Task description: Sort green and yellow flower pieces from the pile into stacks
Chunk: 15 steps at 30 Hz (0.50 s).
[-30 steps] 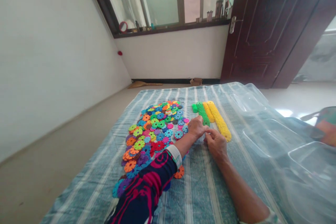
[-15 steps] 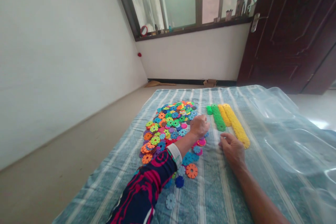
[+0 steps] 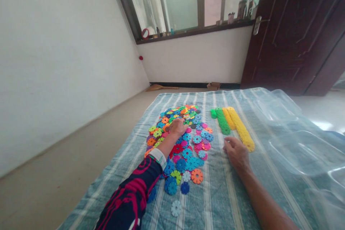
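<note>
My left hand [image 3: 178, 127], in a dark sleeve with pink swirls and a pale cuff, is over the pile of coloured notched discs [image 3: 187, 152]. Its fingers curl down among the discs; whatever they pinch is hidden. To the right of the pile, my right hand [image 3: 237, 152] rests low above the cloth with thumb and fingers drawn together. I cannot make out anything between them. Just beyond it lie a green row of stacked discs [image 3: 223, 122], a short bright green stack [image 3: 213, 113], a shorter yellow row [image 3: 228, 118] and a long yellow row [image 3: 241, 129].
A blue-green striped cloth [image 3: 215, 194] covers the table. Clear plastic containers [image 3: 299, 151] stand along its right side. Behind are a window sill [image 3: 194, 33] with small items and a dark red door [image 3: 291, 36]. A white wall [image 3: 67, 50] rises on the left.
My left hand has moved leftward, from the gap beside my right hand to over the disc pile. My right hand has stayed in nearly the same place. The view has shifted slightly.
</note>
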Motion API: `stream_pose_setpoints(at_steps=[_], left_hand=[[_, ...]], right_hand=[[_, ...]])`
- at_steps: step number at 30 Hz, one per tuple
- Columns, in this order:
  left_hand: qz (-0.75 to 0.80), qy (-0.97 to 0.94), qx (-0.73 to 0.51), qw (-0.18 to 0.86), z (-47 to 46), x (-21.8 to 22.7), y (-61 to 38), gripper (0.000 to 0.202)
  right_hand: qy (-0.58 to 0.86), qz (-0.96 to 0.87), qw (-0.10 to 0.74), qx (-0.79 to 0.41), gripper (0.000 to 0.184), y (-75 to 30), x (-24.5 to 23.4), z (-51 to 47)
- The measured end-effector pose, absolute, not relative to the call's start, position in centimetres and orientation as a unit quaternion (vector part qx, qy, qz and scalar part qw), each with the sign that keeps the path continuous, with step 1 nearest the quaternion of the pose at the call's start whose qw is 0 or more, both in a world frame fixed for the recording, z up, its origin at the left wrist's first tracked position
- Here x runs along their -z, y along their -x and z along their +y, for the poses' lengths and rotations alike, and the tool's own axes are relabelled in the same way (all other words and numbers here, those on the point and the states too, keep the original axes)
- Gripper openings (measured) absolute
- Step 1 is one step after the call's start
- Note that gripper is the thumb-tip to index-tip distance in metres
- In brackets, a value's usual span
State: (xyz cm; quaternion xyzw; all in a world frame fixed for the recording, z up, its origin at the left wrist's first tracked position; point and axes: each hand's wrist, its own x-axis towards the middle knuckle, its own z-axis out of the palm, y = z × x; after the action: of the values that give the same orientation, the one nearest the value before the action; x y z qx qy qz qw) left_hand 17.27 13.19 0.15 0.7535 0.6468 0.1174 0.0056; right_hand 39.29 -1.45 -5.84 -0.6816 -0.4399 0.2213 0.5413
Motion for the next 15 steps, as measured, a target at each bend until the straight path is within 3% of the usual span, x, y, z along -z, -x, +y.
stream_pose_setpoints(at_steps=[10,15], left_hand=[[0.606,-0.789,-0.087,-0.056,13.6,0.9,-17.4,0.023],[0.589,-0.796,-0.139,-0.024,13.7,0.9,-17.1,0.018]], right_hand=[[0.681,-0.442,0.537,-0.229,0.039,-39.2,5.7,-1.4],[0.686,-0.444,0.53,-0.225,0.038,-39.2,5.9,-1.3]])
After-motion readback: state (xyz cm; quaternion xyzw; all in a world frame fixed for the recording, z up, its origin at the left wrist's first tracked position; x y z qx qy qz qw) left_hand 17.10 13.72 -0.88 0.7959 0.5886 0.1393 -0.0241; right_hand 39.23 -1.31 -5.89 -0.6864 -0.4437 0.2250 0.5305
